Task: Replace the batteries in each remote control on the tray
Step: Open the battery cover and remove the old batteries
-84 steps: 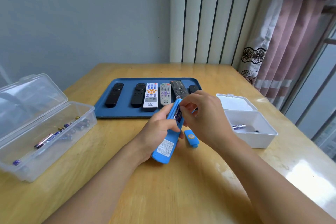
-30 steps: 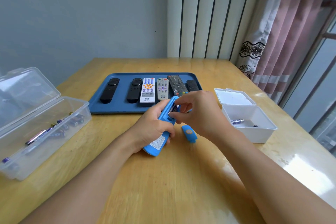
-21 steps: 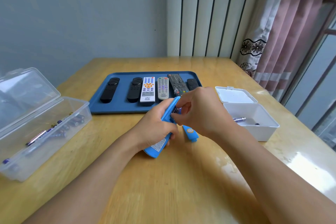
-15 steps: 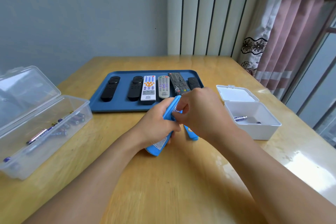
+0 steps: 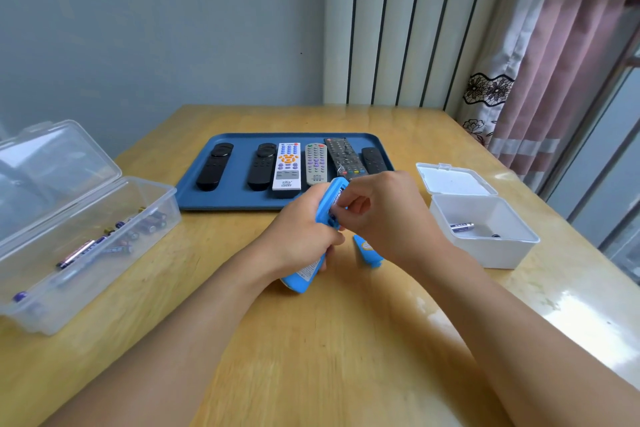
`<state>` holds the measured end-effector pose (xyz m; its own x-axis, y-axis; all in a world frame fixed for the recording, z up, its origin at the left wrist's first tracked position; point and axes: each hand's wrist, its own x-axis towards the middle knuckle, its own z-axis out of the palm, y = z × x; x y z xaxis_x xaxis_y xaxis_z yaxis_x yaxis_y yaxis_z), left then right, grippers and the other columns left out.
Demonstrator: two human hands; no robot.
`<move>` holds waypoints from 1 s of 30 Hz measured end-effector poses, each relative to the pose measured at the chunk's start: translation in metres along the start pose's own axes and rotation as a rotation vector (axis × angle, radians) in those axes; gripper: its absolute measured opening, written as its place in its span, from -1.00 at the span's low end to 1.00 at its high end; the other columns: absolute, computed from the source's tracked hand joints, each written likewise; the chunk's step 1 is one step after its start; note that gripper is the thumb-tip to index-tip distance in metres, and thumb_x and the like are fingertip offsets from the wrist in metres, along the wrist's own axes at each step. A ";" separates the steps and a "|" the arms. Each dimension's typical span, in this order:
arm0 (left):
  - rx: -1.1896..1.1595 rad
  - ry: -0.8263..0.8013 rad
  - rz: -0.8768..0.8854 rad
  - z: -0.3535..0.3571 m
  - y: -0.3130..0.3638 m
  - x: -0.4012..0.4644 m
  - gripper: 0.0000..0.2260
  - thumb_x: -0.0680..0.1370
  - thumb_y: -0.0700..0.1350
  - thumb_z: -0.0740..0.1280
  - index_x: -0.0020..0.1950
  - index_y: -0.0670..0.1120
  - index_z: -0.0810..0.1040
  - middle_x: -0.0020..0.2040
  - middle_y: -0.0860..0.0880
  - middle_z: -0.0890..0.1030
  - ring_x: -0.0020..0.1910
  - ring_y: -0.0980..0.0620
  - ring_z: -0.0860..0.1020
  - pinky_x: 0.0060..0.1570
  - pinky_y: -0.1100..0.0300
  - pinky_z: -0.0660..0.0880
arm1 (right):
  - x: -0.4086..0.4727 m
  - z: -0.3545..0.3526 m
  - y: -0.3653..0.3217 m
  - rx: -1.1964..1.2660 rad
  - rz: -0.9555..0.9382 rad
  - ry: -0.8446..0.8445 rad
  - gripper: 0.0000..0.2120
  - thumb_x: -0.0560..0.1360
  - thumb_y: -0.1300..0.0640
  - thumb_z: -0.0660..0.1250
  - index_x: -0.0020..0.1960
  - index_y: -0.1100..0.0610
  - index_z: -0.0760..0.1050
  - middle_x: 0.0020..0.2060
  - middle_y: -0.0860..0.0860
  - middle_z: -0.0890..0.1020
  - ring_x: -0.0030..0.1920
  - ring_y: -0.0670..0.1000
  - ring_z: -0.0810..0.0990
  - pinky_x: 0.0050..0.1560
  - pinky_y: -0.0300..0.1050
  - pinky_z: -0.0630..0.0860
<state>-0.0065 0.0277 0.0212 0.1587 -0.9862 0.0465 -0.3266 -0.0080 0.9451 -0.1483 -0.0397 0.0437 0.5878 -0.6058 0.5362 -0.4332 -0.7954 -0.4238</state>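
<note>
The left hand (image 5: 298,236) grips the blue remote (image 5: 327,208) (back side up); the right hand (image 5: 384,215) has fingertips pinched at its open battery slot.

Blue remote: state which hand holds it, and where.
Left hand grips the blue remote round its middle; right hand fingertips work at its open battery bay.

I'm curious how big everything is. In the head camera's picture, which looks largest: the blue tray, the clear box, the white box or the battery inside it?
1. Clear box, though it sits nearer the camera
2. Blue tray
3. White box
4. Battery
</note>
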 end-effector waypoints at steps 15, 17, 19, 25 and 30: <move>-0.154 0.059 0.058 0.006 -0.003 0.002 -0.54 0.48 -0.47 0.34 0.22 0.01 0.50 -0.26 0.04 0.59 -0.42 -0.02 0.56 -0.47 0.12 0.53 | -0.002 0.023 0.006 0.346 0.163 0.186 -0.87 0.53 0.24 0.36 -0.15 0.15 0.67 -0.36 -0.02 0.65 -0.35 0.03 0.62 -0.31 0.12 0.63; -0.135 0.063 0.057 0.007 -0.004 0.002 -0.55 0.48 -0.46 0.34 0.24 -0.01 0.48 -0.28 0.01 0.58 -0.44 -0.02 0.55 -0.48 0.13 0.53 | -0.003 0.025 0.006 0.394 0.195 0.198 -0.87 0.53 0.25 0.37 -0.14 0.15 0.68 -0.34 -0.01 0.67 -0.33 0.04 0.64 -0.29 0.13 0.63; -0.127 0.069 0.052 0.008 -0.005 0.003 -0.56 0.48 -0.45 0.33 0.24 -0.03 0.47 -0.28 -0.01 0.58 -0.46 0.00 0.55 -0.48 0.14 0.51 | -0.003 0.027 0.006 0.448 0.230 0.196 -0.87 0.54 0.25 0.37 -0.12 0.16 0.69 -0.31 -0.01 0.69 -0.29 0.06 0.67 -0.27 0.14 0.64; -0.095 0.061 0.030 0.008 -0.009 0.004 -0.56 0.48 -0.42 0.34 0.22 0.00 0.44 -0.20 -0.10 0.57 -0.40 -0.03 0.56 -0.44 0.11 0.52 | -0.003 0.033 0.007 0.475 0.259 0.199 -0.87 0.56 0.23 0.37 -0.09 0.15 0.69 -0.25 -0.03 0.70 -0.22 0.01 0.68 -0.20 0.14 0.64; -0.107 0.067 0.019 0.008 -0.011 0.005 -0.57 0.44 -0.39 0.35 0.20 0.03 0.48 -0.21 -0.10 0.59 -0.39 -0.10 0.56 -0.42 0.07 0.53 | 0.001 0.034 0.004 0.263 0.176 0.235 -0.85 0.56 0.23 0.34 -0.15 0.08 0.62 -0.29 -0.09 0.65 -0.27 -0.10 0.61 -0.24 -0.09 0.57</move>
<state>-0.0092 0.0216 0.0088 0.2167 -0.9727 0.0830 -0.2289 0.0320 0.9729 -0.1260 -0.0429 0.0176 0.3347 -0.7444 0.5777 -0.3055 -0.6657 -0.6808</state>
